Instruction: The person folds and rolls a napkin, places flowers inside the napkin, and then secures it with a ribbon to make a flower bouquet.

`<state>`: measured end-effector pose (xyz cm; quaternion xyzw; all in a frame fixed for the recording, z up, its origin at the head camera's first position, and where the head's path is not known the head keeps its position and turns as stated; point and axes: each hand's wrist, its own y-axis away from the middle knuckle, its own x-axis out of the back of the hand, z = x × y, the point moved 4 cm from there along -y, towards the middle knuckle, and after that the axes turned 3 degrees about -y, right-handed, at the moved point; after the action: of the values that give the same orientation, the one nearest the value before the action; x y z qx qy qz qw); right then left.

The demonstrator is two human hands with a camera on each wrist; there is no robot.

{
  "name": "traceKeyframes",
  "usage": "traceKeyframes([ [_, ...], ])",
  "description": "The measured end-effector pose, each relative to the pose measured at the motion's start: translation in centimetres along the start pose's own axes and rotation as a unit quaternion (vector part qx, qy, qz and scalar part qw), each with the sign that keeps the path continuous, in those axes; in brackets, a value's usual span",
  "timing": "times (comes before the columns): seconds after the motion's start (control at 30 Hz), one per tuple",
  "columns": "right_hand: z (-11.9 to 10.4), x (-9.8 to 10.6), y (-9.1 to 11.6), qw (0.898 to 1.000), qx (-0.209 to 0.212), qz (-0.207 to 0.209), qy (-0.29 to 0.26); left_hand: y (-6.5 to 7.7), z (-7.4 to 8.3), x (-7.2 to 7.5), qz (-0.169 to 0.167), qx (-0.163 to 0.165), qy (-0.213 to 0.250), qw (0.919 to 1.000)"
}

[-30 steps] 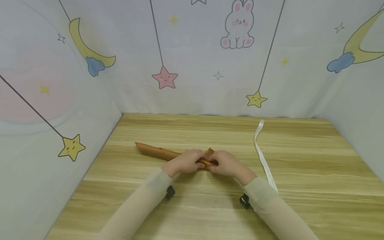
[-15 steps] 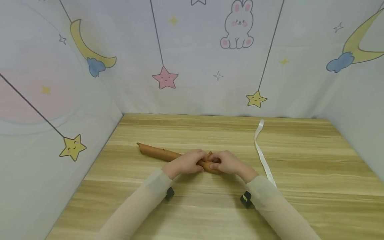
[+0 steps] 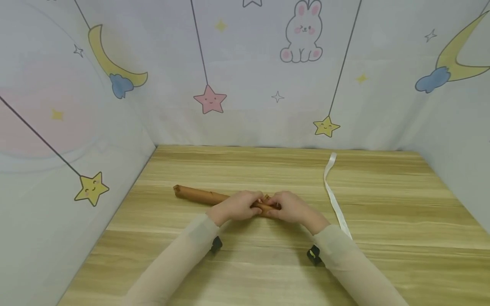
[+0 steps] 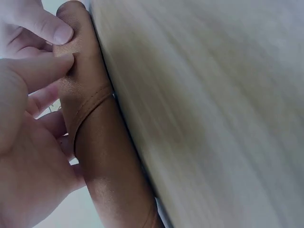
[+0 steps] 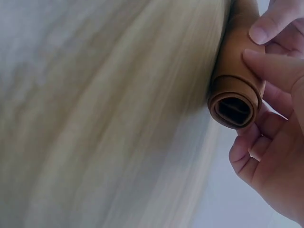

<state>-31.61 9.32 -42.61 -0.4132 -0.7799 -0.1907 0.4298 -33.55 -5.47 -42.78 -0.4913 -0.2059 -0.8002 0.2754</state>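
Observation:
A brown leather-like sheet, rolled into a long tube (image 3: 199, 195), lies on the table and slants from the left toward the middle. My left hand (image 3: 239, 205) grips it right of its middle, the thumb (image 4: 47, 71) against the near side and the fingers on the far side. Close beside it, my right hand (image 3: 292, 207) pinches the roll near its right end between thumb and fingers. A stitched edge spirals round the tube in the left wrist view. In the right wrist view, the roll's open end (image 5: 235, 111) shows several layers around a dark hollow.
A white ribbon (image 3: 332, 193) lies on the wooden table (image 3: 398, 204) to the right, partly under the right forearm. Printed cloth walls (image 3: 245, 123) stand at the back and both sides. Each wrist carries a small black device (image 3: 314, 255).
The raised flap between my hands has gone down and the sheet is rolled tighter there. Its left end has turned and looks rounder. Both hands stay in nearly the same place.

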Motion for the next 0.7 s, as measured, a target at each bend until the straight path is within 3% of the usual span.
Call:
traceKeyframes([
  [0.1,0.01,0.03,0.08,1.000,-0.005,-0.005,-0.005,0.11,0.06,-0.01,-0.001,0.003,-0.010,0.9999],
  [0.3,0.19,-0.06,0.19,0.999,-0.035,-0.016,-0.021,0.18,0.57,-0.19,0.012,-0.012,-0.084,0.9963],
  [0.5,0.53,-0.15,0.28,0.997,-0.067,-0.002,-0.045,-0.04,0.49,-0.49,0.019,0.000,-0.108,0.9940],
  [0.7,0.39,0.23,0.29,0.999,-0.039,0.022,-0.026,-0.24,0.14,-0.57,0.017,-0.004,-0.105,0.9944],
])
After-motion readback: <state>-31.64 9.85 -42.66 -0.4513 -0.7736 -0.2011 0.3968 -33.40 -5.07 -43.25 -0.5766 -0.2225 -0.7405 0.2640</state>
